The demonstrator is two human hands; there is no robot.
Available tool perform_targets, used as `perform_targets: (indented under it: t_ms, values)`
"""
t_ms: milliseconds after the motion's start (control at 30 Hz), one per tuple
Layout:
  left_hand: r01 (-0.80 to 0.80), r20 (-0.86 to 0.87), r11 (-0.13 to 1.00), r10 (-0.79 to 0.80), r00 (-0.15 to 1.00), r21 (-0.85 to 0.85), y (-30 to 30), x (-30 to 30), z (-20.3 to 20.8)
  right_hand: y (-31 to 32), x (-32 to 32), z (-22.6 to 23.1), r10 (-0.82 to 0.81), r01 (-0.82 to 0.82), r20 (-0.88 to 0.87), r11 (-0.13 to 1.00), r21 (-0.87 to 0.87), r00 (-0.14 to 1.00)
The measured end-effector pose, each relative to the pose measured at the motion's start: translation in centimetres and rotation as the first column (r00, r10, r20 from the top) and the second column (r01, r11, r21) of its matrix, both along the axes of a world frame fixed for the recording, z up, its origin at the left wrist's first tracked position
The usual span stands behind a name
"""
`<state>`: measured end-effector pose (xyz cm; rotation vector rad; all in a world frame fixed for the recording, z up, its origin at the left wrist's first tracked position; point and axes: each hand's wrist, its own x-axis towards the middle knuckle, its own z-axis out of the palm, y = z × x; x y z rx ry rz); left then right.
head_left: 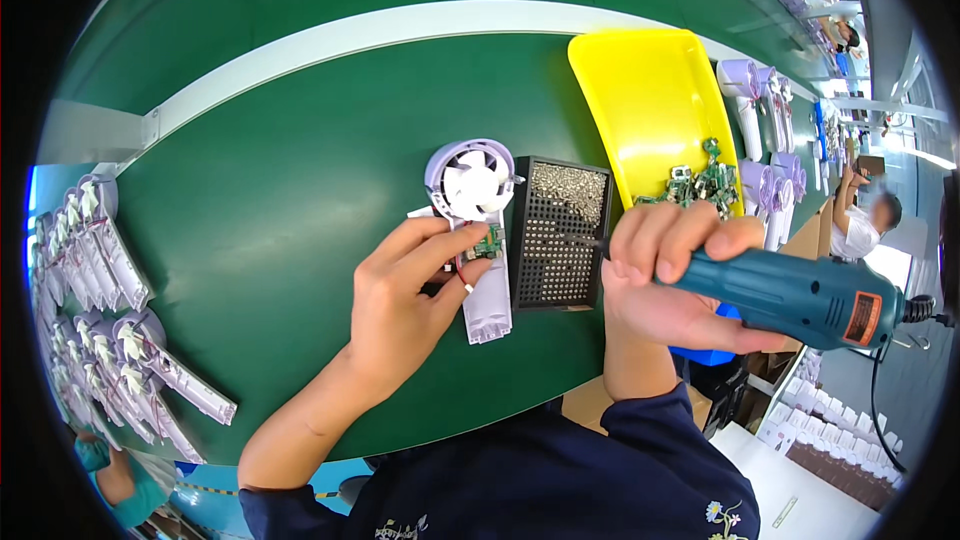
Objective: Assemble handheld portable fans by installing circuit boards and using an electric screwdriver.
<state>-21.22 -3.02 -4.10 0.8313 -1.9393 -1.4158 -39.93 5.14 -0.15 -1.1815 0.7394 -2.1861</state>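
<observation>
my left hand lies over the small white fan, fingers curled down onto its handle part and the thumb along the near side, so the grip is closed lightly on the fan and pins it flat on the green desk. i judge it is held that way so it cannot slide or turn. the little green circuit board sits just past my fingertips, left bare, and the round blade end of the fan points away from my palm.

my right hand is wrapped tight round the teal electric screwdriver, all fingers closed on its body, thumb underneath. the tool lies nearly level, its thin tip aimed toward my left grip and reaching over the black screw tray, which stands between my two hands, touching the fan's side. the screws lie heaped at the tray's far end.

beyond my right grip a yellow tray holds more circuit boards. far out from my left grip, rows of fan shells lie at the desk's edge. both forearms come in bent, wrists dropped.
</observation>
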Motion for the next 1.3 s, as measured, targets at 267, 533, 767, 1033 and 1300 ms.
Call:
perform_targets:
  t_ms: [267, 533, 767, 1033, 1300]
  values:
    - [0.006, -0.032, 1.000, -0.006, 0.999, -0.004, 0.0, -0.1, -0.4, -1.8, 5.0, 0.2, 0.004, -0.003, 0.018, 0.999, -0.051, 1.000]
    - [-0.002, -0.027, 1.000, 0.002, 1.000, 0.008, 0.1, 0.0, -0.3, -2.4, 5.3, -0.8, 0.002, -0.008, -0.074, 0.997, -0.083, 0.997]
    - [-0.003, -0.043, 1.000, 0.003, 0.999, -0.005, -0.1, -0.1, -0.5, -2.5, 5.1, -1.1, 0.044, -0.054, -0.121, 0.996, -0.076, 0.992]
    - [0.003, -0.037, 0.998, -0.001, 0.999, 0.061, -0.2, 0.0, -0.2, -2.3, 4.1, -0.6, 0.017, -0.021, -0.071, 0.998, -0.054, 0.997]
    - [-0.067, -0.290, 0.988, 0.106, 0.951, 0.142, 0.0, 1.2, -0.7, -0.4, 2.1, 0.8, 0.044, -0.118, 0.125, 0.719, 0.685, 0.991]
